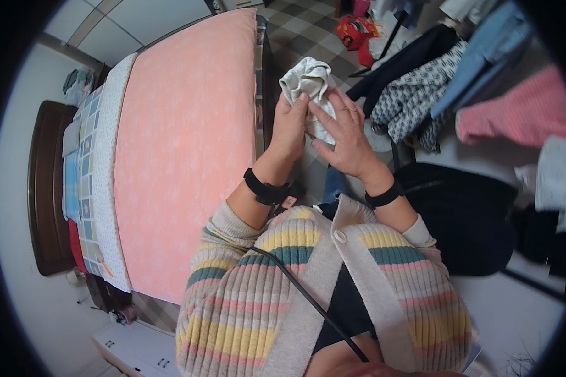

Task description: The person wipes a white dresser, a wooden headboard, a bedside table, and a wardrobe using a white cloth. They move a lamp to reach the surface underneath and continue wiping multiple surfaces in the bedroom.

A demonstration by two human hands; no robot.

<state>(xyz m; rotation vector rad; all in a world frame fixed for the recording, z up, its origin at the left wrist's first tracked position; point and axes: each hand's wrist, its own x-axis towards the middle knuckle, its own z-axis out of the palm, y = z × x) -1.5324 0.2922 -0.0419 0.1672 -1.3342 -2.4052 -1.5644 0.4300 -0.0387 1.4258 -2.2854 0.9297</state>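
A small bunched piece of white patterned cloth (306,77) is held up between both hands, in front of the body. My left hand (290,120) grips it from the left side, the thumb pressed on its front. My right hand (342,125) holds it from the right, the fingers spread over its lower part and the thumb near its bottom edge. The upper part of the cloth is folded and rumpled. Both wrists carry black straps. Fingers behind the cloth are hidden.
A bed with a pink cover (184,141) stands to the left. On the right hang clothes, among them a black-and-white patterned garment (415,94), blue jeans (481,61) and a pink knit garment (519,113). A red bag (353,33) lies on the checkered floor (302,28). A black cable crosses the striped cardigan.
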